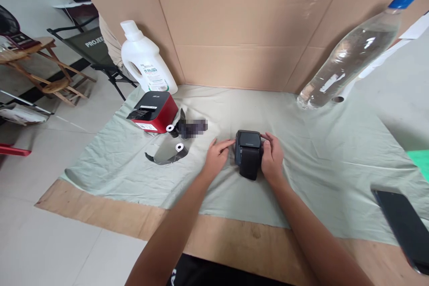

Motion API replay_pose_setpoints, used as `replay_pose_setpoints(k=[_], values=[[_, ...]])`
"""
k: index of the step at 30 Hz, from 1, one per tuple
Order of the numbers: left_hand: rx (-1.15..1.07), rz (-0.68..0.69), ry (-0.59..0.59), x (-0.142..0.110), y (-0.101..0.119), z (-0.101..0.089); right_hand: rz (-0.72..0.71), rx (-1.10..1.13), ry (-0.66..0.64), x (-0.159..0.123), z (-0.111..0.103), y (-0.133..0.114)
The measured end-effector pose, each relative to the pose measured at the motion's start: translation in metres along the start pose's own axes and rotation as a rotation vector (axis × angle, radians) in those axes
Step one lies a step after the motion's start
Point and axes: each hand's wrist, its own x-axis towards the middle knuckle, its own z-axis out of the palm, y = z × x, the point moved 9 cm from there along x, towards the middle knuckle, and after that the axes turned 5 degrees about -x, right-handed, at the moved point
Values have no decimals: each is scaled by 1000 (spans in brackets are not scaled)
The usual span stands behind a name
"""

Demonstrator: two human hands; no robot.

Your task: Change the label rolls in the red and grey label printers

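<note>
A small black portable printer (250,139) stands on the cloth in front of me, with a broad black strip (250,163) hanging down its near side. My right hand (272,157) is closed around the printer's right side, thumb toward me. On the other side, my left hand (217,155) reaches its index finger to the printer's left edge, the other fingers loosely bent and holding nothing. To the left lie two small rolls with white cores: a partly unrolled dark roll (180,148), and another roll (171,129) beside a crumpled, partly blurred dark strip (192,128).
A red and black box-shaped device (159,111) sits at left, before a white detergent bottle (147,62). A large water bottle (351,53) leans at back right against a cardboard wall (241,22). A phone (404,225) lies at the right front edge.
</note>
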Motion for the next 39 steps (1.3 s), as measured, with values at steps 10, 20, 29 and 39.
replay_pose_setpoints(k=[10,20,29,39], values=[[-50,30,28,-2,7,-6,27,127,109,-5,-16,-6],[-51,-3,40,-2,3,-7,-49,92,-121,0,5,-13],[-53,11,30,-3,3,-6,-34,86,-174,4,14,-9],[-62,25,31,2,1,-5,-172,-401,-309,54,28,-12]])
